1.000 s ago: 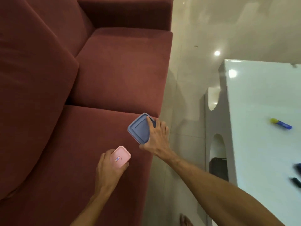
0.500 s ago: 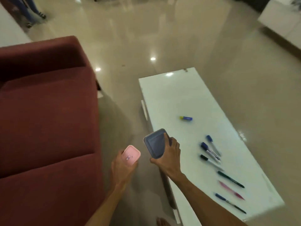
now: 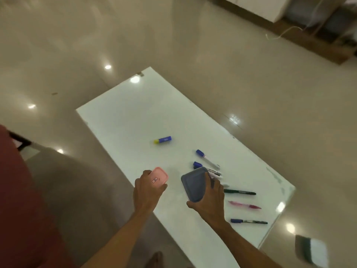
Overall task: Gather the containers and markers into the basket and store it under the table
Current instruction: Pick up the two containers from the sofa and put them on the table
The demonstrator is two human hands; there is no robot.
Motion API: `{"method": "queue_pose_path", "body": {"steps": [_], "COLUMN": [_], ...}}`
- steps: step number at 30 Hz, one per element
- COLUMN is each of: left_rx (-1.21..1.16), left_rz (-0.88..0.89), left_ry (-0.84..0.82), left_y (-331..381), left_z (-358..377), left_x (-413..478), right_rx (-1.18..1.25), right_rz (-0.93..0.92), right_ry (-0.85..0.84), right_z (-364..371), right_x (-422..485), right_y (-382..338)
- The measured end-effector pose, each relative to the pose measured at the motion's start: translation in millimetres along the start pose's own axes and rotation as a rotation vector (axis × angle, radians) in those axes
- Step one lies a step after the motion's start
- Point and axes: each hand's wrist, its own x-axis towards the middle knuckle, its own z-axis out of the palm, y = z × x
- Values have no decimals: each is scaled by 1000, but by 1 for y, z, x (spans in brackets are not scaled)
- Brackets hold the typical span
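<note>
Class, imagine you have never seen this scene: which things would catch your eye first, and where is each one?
First, the two hands low in the middle: the left hand grips a pink container and the right hand a blue-grey container, both over the near part of the white table. Next, the markers scattered on the table to the right, and one blue-and-yellow highlighter lying alone near its middle.
</note>
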Motion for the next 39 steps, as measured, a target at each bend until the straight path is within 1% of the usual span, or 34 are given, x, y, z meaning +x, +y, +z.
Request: {"method": "queue_pose_path", "body": {"steps": [5,9,12,17,20,27,29,34,39], "left_rx": [100,147,188,217,218,168,156,166,117], "left_rz": [74,107,167,236,262,299,311,337,369], "left_ry": [-83,-126,-159,-184,-229,-331,-316,-276,-264], "left_y": [-15,-27,-33,-35,-34,-41,-46,-54,-57], "left_z": [42,63,76,93,96,71,60,36,26], "left_x": [31,37,38,41,40,20,11,-38,-105], "right_rx": [5,0,-12,5,33,168,188,149,188], "right_rz": [157,287,376,439,463,431,414,308,210], "right_ry": [29,67,115,218,197,138,133,178,193], "right_z": [40,67,82,95,94,79,73,58,38], "right_x": [-17,-38,-44,-39,-36,-54,-61,-96,-154], "right_y": [17,17,21,27,27,33,34,35,44]}}
